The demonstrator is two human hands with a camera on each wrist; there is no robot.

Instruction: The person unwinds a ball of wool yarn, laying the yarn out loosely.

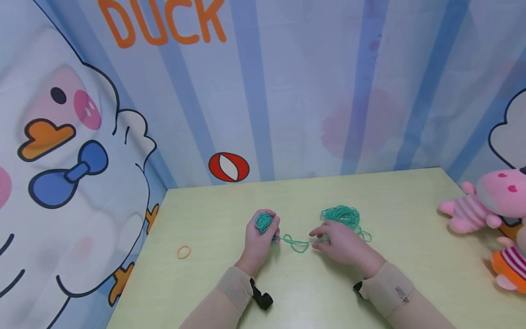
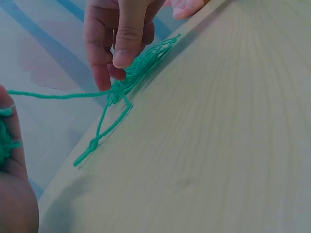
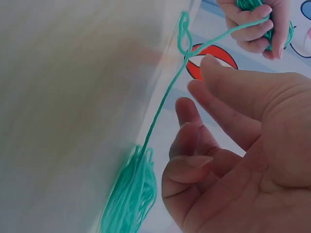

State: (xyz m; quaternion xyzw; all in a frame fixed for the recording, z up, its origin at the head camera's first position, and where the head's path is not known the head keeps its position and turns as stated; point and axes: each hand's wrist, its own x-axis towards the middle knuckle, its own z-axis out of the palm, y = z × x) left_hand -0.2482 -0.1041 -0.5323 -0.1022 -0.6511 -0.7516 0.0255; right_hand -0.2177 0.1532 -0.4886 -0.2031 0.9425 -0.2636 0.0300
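My left hand (image 1: 255, 244) grips a small wound ball of green yarn (image 1: 263, 222), fingers curled round it. From the ball a strand runs right into a tangled loop (image 3: 183, 34) between the hands. The strand continues to a loose heap of green yarn (image 1: 342, 214) on the table, just beyond my right hand (image 1: 345, 243). In the right wrist view the thumb and forefinger of that hand stand apart, the other fingers loosely bent, with no yarn between them. The heap (image 2: 146, 63) shows partly behind the right hand in the left wrist view.
An orange ring (image 1: 183, 252) lies on the pale wooden table (image 1: 197, 292), left of the hands. Pink plush toys (image 1: 472, 208) sit at the right edge. A printed curtain (image 1: 296, 91) hangs along the table's back and left sides.
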